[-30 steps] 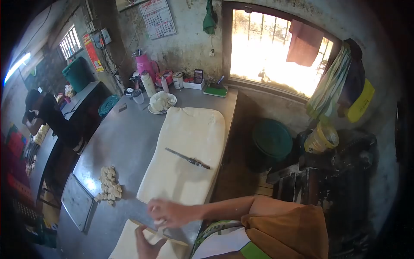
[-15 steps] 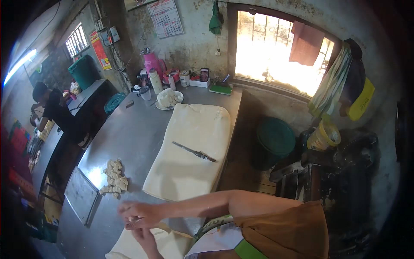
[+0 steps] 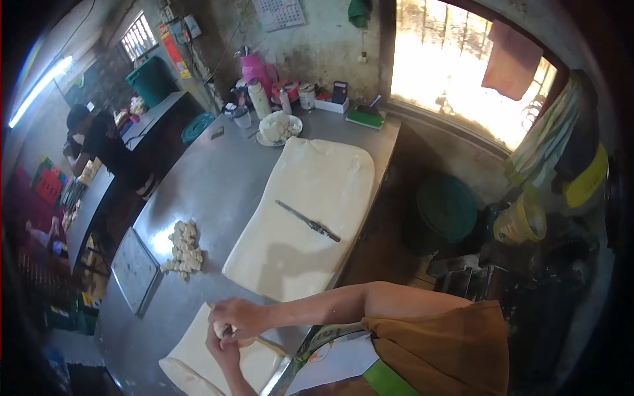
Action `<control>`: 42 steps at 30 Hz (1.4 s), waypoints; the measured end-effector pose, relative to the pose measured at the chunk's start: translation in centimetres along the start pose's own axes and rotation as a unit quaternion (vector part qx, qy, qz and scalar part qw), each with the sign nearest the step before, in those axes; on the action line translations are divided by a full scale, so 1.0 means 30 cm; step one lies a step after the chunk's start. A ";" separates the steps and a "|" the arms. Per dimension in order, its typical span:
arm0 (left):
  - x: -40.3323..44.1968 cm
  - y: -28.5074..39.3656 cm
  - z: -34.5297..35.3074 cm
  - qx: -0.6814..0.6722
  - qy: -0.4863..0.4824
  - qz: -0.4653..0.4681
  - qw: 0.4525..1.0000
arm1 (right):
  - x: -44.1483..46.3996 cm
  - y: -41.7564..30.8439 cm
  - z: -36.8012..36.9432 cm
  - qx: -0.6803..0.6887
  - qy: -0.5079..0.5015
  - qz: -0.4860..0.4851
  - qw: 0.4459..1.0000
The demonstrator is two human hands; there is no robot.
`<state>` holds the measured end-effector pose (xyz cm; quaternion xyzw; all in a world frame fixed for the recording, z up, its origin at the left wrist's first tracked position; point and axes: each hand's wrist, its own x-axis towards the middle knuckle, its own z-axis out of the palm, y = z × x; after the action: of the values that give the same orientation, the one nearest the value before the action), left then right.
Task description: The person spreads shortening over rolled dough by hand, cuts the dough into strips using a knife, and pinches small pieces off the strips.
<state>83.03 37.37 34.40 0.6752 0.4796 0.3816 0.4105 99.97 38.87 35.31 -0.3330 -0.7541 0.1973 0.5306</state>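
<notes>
My right hand (image 3: 240, 315) and my left hand (image 3: 222, 344) meet over the nearer dough slab (image 3: 191, 353). Between them, both hands' fingers are closed around a small pale piece of dough (image 3: 224, 327), mostly covered by the fingers. A heap of small dough pieces (image 3: 183, 251) lies on the metal table beyond my hands. To its left is a flat metal tray (image 3: 135, 270). A larger, thick dough slab (image 3: 317, 178) stretches along the table's right side, with a knife (image 3: 308, 220) lying across it.
At the table's (image 3: 211, 178) far end stand a plate with a white lump (image 3: 279, 127), a pink jug (image 3: 256, 69), bottles and a green notebook (image 3: 365, 119). A lidded green bin (image 3: 446, 208) and dark machinery (image 3: 528, 277) are at right. Another person (image 3: 105, 148) works at the left counter.
The view has shifted, so the table appears further right and higher. My hands, blurred and looser before, are now drawn together around the dough piece. The knife and dough heap stay put.
</notes>
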 end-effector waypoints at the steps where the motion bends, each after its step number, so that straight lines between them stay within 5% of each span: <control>1: -0.006 -0.041 0.032 -0.037 0.030 -0.004 0.999 | -0.015 0.007 0.019 0.009 -0.003 0.000 1.000; 4: -0.043 -0.122 0.079 -0.030 0.045 0.008 0.999 | -0.090 0.095 0.101 0.030 -0.036 0.145 0.988; 7: -0.088 -0.152 0.076 0.049 0.006 0.043 0.998 | -0.165 0.170 0.143 -0.035 -0.080 0.130 0.988; 9: -0.128 -0.122 0.033 0.140 -0.081 -0.017 0.987 | -0.195 0.237 0.175 -0.070 -0.104 0.121 0.985; 11: -0.137 -0.112 0.025 0.183 -0.127 -0.045 0.974 | -0.208 0.322 0.203 -0.224 -0.300 0.214 0.902; 14: -0.136 -0.080 0.018 -0.061 -0.055 -0.020 0.996 | -0.309 0.391 0.269 -0.225 -0.170 0.171 0.944; 15: -0.107 -0.098 0.011 -0.062 -0.049 -0.015 0.997 | -0.307 0.408 0.268 -0.229 -0.105 0.143 0.957; 18: -0.043 -0.199 -0.045 0.021 0.084 0.081 0.993 | -0.154 0.167 0.226 -0.087 -0.154 0.122 0.977; 23: 0.054 -0.175 -0.090 0.057 0.121 0.238 0.962 | -0.009 0.085 0.207 0.040 -0.107 0.120 0.986; 26: 0.055 -0.430 -0.065 -0.081 -0.003 0.040 0.996 | -0.033 0.098 0.215 -0.041 -0.093 0.207 0.973; 27: 0.040 -0.387 -0.069 -0.081 -0.002 0.039 0.996 | -0.049 0.108 0.213 -0.081 -0.088 0.251 0.961; 30: -0.028 -0.243 -0.073 0.280 -0.202 0.031 0.938 | -0.078 0.185 0.181 -0.187 -0.210 0.342 0.897; 31: -0.037 -0.214 -0.063 0.279 -0.202 0.033 0.938 | -0.112 0.225 0.168 -0.189 -0.210 0.342 0.897; 34: -0.062 -0.152 -0.064 -0.057 -0.092 -0.015 0.994 | -0.205 0.318 0.191 -0.209 -0.149 0.266 0.929; 38: -0.007 -0.156 0.013 0.040 0.105 0.134 0.985 | -0.153 0.235 0.242 -0.079 -0.103 0.057 0.990; 42: 0.039 -0.290 -0.011 0.031 0.065 0.177 0.982 | -0.075 0.108 0.147 0.105 -0.108 0.108 0.983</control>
<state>80.11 40.31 26.67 0.7354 0.3895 0.4766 0.2834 97.29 39.79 30.12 -0.3316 -0.7416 0.3667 0.4535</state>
